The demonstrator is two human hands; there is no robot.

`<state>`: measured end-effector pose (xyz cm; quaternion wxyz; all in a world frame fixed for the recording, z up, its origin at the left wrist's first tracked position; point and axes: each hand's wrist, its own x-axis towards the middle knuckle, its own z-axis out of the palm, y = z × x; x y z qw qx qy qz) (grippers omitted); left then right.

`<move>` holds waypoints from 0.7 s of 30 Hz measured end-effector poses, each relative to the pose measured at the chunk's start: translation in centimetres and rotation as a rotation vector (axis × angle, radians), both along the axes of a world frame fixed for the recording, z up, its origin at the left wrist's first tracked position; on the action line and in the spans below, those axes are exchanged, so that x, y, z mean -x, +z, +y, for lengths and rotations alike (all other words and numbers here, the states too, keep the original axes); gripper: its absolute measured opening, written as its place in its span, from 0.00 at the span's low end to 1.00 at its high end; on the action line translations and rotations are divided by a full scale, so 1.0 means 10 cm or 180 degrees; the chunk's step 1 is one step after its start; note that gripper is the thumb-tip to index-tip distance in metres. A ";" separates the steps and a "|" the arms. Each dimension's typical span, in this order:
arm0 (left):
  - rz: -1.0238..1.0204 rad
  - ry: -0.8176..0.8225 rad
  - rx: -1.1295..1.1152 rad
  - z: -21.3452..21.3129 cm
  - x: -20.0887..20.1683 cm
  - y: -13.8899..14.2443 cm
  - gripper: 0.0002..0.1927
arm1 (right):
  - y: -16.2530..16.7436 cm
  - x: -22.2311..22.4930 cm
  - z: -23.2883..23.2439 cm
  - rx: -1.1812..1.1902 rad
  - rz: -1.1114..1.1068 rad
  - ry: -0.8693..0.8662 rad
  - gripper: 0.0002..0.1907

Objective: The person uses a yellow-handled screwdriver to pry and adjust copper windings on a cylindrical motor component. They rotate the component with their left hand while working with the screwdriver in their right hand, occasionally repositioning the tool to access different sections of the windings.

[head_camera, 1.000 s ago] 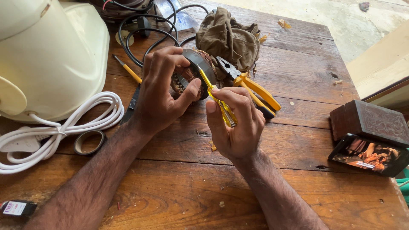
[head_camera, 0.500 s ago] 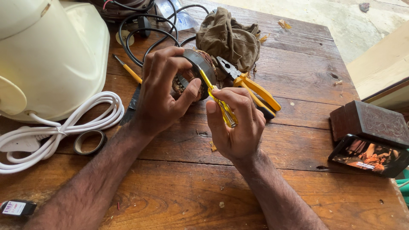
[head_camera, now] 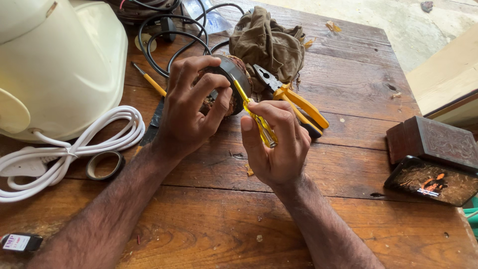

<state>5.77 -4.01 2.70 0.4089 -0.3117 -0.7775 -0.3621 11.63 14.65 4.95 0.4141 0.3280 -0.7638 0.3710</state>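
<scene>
Cream plastic appliance housing (head_camera: 59, 65), coiled white cord (head_camera: 74, 149) at left – left hand (head_camera: 191, 112) grips round dark motor part (head_camera: 234, 84) on wooden surface (head_camera: 224, 219); right hand (head_camera: 276, 142) closed around yellow-handled screwdriver (head_camera: 256, 117), tip at part – yellow pliers (head_camera: 298, 102) just beside.

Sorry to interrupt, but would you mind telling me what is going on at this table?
A person works at a wooden table. The left hand grips a round dark motor part with copper windings, tilted on edge. The right hand holds a yellow-handled screwdriver, tip at the part's rim. Yellow-handled pliers lie just behind, beside a crumpled brown cloth.
</scene>
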 end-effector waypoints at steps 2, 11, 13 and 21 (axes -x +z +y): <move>0.0064 0.0026 0.0056 -0.01 0.01 -0.02 0.09 | -0.01 0.00 0.00 0.0003 -0.0001 0.0008 0.10; 0.0043 0.0085 0.0218 0.02 0.13 -0.12 0.34 | -0.03 0.04 0.02 -0.0013 -0.0011 0.0022 0.10; -0.0017 0.0134 0.0258 0.01 0.13 -0.13 0.34 | -0.03 0.05 0.02 0.0002 0.0000 0.0020 0.10; -0.0037 0.0082 0.0265 -0.01 0.15 -0.12 0.33 | -0.02 0.05 0.01 -0.0022 -0.0020 0.0018 0.10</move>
